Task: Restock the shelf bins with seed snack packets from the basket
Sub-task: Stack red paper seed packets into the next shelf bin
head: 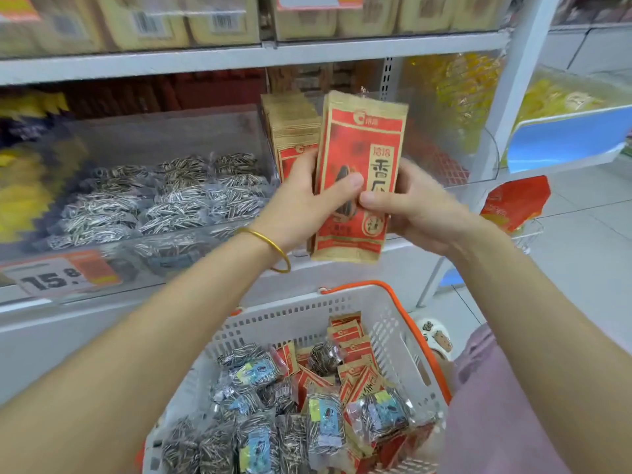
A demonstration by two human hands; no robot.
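Note:
A stack of red and tan seed packets (362,138) stands upright in front of the shelf, held between both hands. My left hand (307,203) grips the stack from the left, thumb across the front packet. My right hand (413,206) holds it from the right, thumb pressed on the front. A second bunch of the same packets (290,128) shows behind the left hand. Below, a white basket (393,323) with an orange handle holds clear striped seed packets (260,401) and more red packets (349,340).
A clear shelf bin (164,131) on the left holds several clear packets of striped seeds, with a price tag (58,275) on its front. Yellow bags fill bins on the right (458,87). A red bag (513,203) sits in a wire holder at the shelf end.

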